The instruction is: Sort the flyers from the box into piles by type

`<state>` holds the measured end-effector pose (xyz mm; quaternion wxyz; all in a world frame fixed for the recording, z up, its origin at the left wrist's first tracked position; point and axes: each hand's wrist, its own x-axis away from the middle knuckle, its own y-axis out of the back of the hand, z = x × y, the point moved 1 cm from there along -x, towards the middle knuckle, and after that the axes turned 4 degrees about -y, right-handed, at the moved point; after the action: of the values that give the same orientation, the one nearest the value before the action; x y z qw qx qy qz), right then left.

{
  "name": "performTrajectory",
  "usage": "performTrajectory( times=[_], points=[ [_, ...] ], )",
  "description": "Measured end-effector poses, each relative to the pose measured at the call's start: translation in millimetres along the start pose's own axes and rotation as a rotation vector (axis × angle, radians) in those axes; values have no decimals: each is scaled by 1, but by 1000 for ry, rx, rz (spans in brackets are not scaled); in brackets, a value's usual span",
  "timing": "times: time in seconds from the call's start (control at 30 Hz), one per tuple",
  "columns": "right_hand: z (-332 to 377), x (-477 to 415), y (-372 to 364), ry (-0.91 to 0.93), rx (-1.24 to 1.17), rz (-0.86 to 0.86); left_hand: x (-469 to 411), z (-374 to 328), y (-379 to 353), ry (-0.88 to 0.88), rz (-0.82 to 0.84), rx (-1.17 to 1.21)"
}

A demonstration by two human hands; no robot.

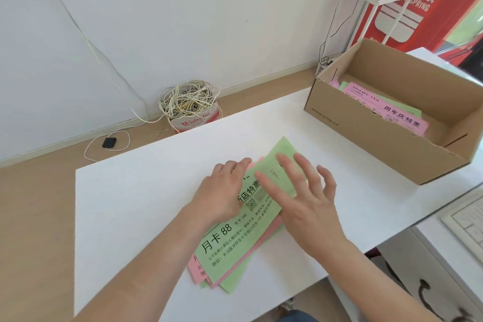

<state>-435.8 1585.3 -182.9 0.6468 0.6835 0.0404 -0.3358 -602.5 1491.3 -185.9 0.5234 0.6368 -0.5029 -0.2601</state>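
Green and pink flyer stack (227,248), loosely fanned, lies on the white desk (130,204) near its front edge. Left hand (224,191): grip released, fingers flat on the stack. Right hand (305,198): grip released, fingers spread straight over a green flyer (285,149). Cardboard box (366,144), open, stands far right, with boxed flyers (400,115) inside.

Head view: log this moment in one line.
left hand: on mixed stack | right hand: on green flyer | box: flyers inside
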Motion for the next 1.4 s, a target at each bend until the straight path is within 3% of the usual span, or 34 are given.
performTrajectory(
  times=[0.1,0.17,0.23,0.33,0.43,0.5,0.63,0.7,0.77,0.9,1.07,1.17,1.23,1.3,1.4],
  points=[
    [-5,-10,-2,249,63,141,12,-7,6,-22,-137,-29],
    [-11,-19,-3,301,87,217,31,-15,11,-18,-175,148],
    [-15,-28,-1,243,77,270,56,-21,11,-27,-156,206],
    [-14,-36,6,81,-64,289,88,-21,7,-86,-216,-75],
    [-13,-38,17,-192,-306,385,102,-1,2,48,-339,-128],
    [-19,-34,32,-482,-520,520,109,13,1,107,-405,-92],
    [-36,-29,47,-1323,-1459,537,124,23,-8,110,-440,-86],
    [-42,-29,36,-1472,-1541,689,129,26,-12,49,-425,-96],
    [-42,-34,27,-1435,-1426,830,132,29,-17,-39,-420,-182],
    [-30,-46,13,-1098,-1166,983,136,35,-24,-80,-440,-221],
    [-7,-36,20,-747,-894,922,138,30,-29,79,-147,75],
    [-16,-30,19,-682,-787,800,142,23,-22,182,-56,438],
    [-19,-24,15,-699,-743,750,146,25,-20,331,-131,581],
    [-21,-19,11,-752,-743,710,146,24,-23,431,-207,512],
    [-31,-12,14,-829,-765,644,134,4,-35,378,-226,363]
  ],
)
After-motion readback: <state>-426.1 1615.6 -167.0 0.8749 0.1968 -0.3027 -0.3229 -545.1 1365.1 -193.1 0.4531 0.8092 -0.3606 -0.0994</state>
